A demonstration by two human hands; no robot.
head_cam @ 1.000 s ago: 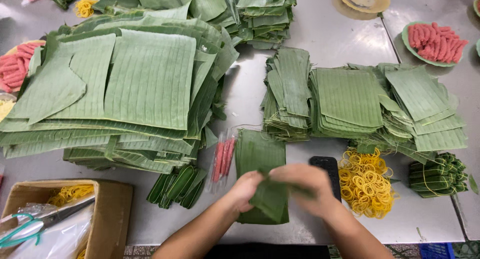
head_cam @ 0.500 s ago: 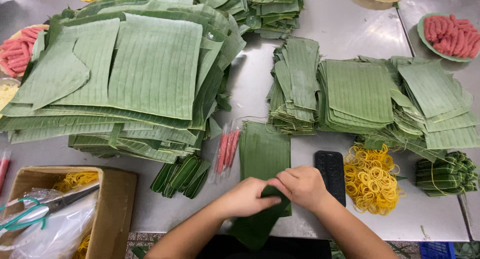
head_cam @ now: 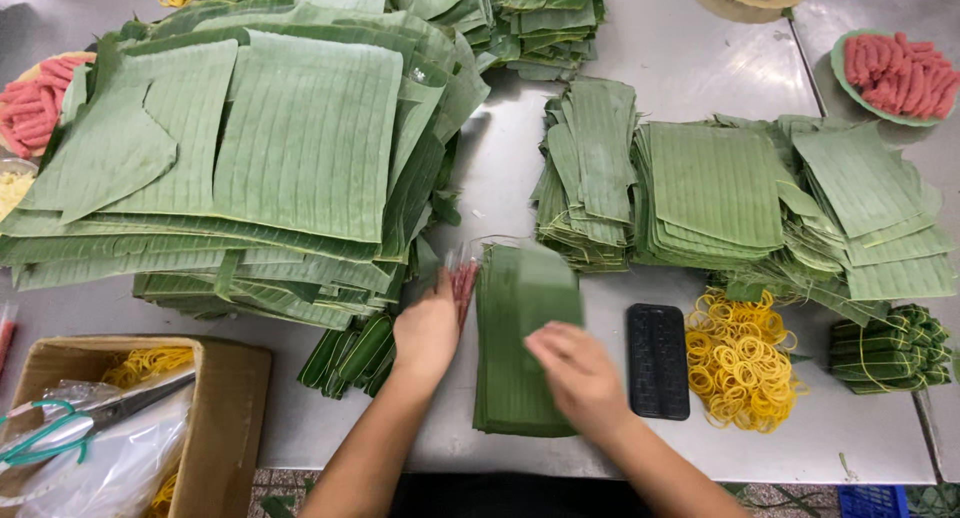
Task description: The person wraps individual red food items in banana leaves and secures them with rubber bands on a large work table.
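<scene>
A narrow stack of green banana leaf strips (head_cam: 520, 328) lies on the steel table in front of me. My right hand (head_cam: 575, 373) rests flat on its lower right part, fingers apart. My left hand (head_cam: 428, 328) reaches to the left edge of that stack, its fingers at a clear plastic packet of pink sausage sticks (head_cam: 463, 273). Whether it grips the packet is hidden by the hand. Small wrapped green bundles (head_cam: 355, 353) lie just left of my left hand.
A big pile of large leaf sheets (head_cam: 250, 148) fills the left. Cut leaf stacks (head_cam: 720, 193) sit at right. A black phone (head_cam: 657, 360), yellow rubber bands (head_cam: 740, 358), tied bundles (head_cam: 885, 348), a cardboard box with scissors (head_cam: 120, 418), and plates of pink sausages (head_cam: 895, 73) surround them.
Both hands were together folding a leaf near the table's front edge. They have parted: the left moved up to the sausage packet, the right lies on the leaf stack.
</scene>
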